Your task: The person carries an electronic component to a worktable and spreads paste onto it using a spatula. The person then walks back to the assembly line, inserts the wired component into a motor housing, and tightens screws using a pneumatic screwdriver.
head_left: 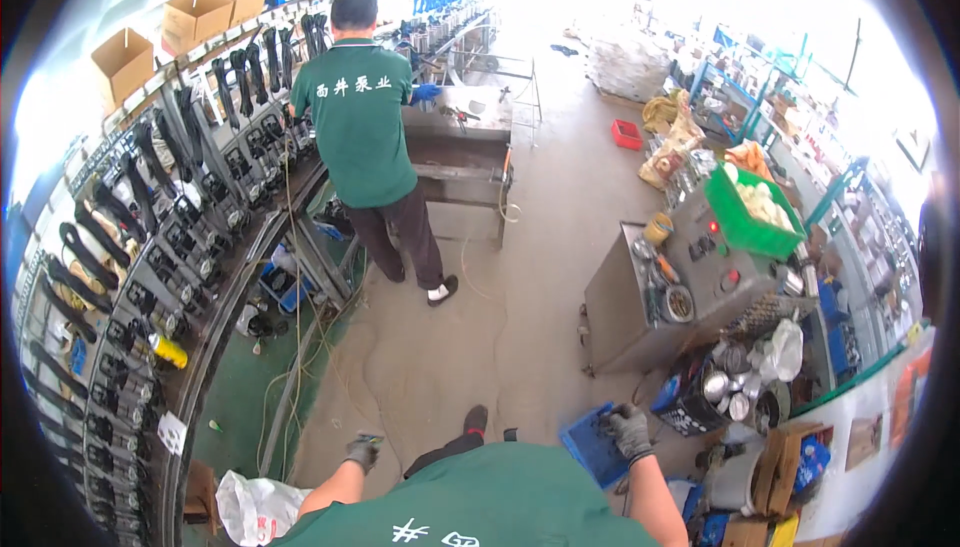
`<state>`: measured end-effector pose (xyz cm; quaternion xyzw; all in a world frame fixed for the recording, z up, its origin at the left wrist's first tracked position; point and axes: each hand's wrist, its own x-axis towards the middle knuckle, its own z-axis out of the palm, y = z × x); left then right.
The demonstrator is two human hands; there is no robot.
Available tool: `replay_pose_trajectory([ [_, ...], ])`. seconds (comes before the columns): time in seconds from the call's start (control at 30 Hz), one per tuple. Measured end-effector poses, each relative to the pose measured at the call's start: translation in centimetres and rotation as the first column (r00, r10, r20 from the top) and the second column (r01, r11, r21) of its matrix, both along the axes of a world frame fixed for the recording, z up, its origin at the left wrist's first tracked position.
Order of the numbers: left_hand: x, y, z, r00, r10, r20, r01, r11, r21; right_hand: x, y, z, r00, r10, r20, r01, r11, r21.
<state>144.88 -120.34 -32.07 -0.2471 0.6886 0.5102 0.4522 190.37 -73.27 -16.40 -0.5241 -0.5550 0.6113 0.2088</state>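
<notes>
My left hand (364,451), in a grey glove, is low at the left of my body. Its fingers are closed, and a small coloured edge shows at their tips, too small to name. To the right, my right hand (630,433), also gloved in grey, has its fingers curled at the right side of a blue plastic crate (592,450). The crate sits tilted beside my body, and part of it is hidden behind my green shirt (500,492). One of my dark shoes (476,419) shows on the floor between the hands.
A co-worker (365,127) in green stands ahead at a metal bench (465,152). A curved line of pumps with black cables (150,237) runs along the left. On the right stand a metal cabinet (625,297), a green crate (740,227) and metal cans (735,387). Hoses (295,347) trail across the floor.
</notes>
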Motion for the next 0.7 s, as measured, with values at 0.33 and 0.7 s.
replay_pose_trajectory([
  [0.33, -9.1, 56.4, 22.0, 0.934, -0.319, -0.164, 0.331, 0.593, 0.734, -21.6, 19.3, 8.9, 0.993, 0.061, -0.099, -0.046, 0.988, 0.150],
  [0.7, -14.6, 91.9, 31.5, 0.906, -0.381, -0.186, 0.352, 0.432, 0.830, -40.1, 52.6, 17.5, 0.838, -0.067, -0.542, -0.059, 0.975, -0.212],
])
